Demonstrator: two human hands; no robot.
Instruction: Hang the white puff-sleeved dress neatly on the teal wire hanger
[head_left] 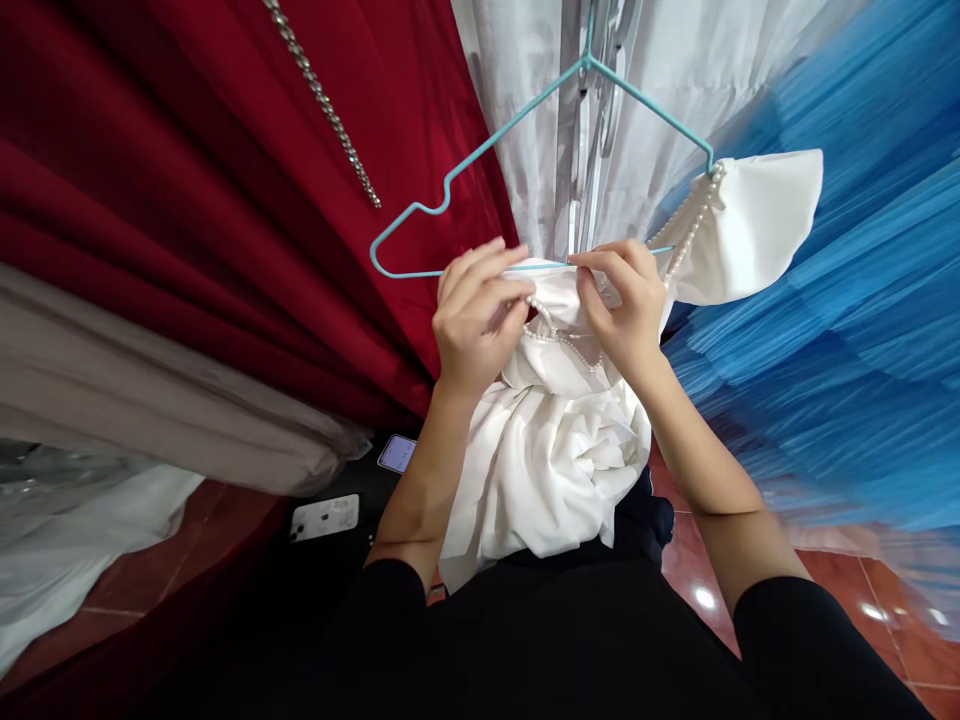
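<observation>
A white satin dress point(555, 470) with pearl-strand straps point(555, 335) lies bunched against my front. Its upper edge is up at the lower bar of a light blue hanger point(517, 118). My left hand point(480, 320) is closed at the dress's left top corner, fingers over the bar, thumb and forefinger by the pearls. My right hand point(626, 305) pinches the top edge of the dress close to the middle of the bar. One pearl strap hangs over the hanger's right shoulder, where a white sleeve piece point(772, 225) spreads outward. The left shoulder of the hanger is bare.
Red fabric point(390, 120) with a rhinestone strip point(322, 100) hangs at left, blue tulle point(847, 370) at right. White cloth point(517, 100) and a metal rail point(577, 140) are behind the hanger. Two phones, a white one point(325, 517) and a lit one point(397, 453), lie on a dark surface.
</observation>
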